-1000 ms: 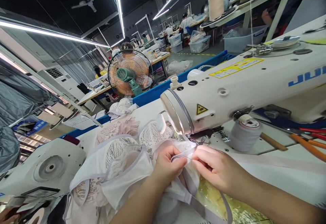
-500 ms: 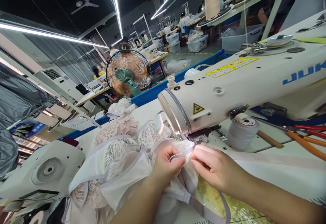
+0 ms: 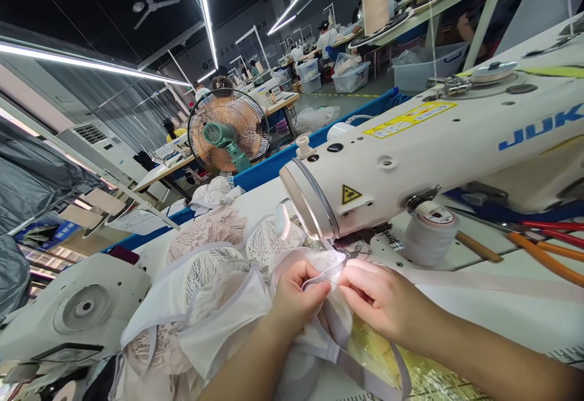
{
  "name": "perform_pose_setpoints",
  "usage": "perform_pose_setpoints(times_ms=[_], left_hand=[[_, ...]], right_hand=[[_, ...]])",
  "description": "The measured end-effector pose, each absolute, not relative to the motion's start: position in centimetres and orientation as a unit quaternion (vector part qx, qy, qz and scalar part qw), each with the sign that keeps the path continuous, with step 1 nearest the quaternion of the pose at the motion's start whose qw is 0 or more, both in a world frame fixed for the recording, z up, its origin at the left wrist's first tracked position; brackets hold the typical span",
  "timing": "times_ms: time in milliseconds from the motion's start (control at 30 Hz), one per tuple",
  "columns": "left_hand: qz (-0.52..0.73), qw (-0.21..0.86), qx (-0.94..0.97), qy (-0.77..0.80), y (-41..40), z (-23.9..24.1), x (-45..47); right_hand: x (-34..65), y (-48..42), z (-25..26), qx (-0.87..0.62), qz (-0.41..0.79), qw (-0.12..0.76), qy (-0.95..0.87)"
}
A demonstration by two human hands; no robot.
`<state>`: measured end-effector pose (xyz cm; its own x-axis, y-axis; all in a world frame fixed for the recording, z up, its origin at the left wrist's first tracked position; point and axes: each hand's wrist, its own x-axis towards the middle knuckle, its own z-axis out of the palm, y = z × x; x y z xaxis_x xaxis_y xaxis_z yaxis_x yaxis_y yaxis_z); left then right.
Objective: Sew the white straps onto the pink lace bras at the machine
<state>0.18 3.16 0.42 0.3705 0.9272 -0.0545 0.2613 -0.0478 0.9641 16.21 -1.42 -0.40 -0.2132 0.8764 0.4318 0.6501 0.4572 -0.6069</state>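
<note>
Clearly, at the near left stands a round-ended off-white sewing machine head, and right of it spreads a pile of white and pale pink lace garments, with a black-caged fan with a green motor far behind. The left hand pinches thumb and forefinger narrowly on a white fabric piece with lavender edging, which lies between the hands, just in front of the white JUKI sewing machine. Next, the right hand closes its fingertips on a thin dark strand reaching across from the left fingers; whether it also grips the cloth I cannot tell. Farther right come a white thread cone and an orange-handled tool.
</note>
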Motion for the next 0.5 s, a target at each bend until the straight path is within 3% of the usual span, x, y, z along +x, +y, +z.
perform_pose_setpoints(times_ms=[300, 500], left_hand=[[0.343, 0.413, 0.708, 0.46, 2.5, 0.56, 0.23], [0.337, 0.445, 0.68, 0.475, 2.67, 0.69, 0.41]], right_hand=[[16.16, -1.37, -0.41, -0.495, 0.157, 0.383, -0.764], [16.14, -1.34, -0.3, -0.495, 0.158, 0.388, -0.762]])
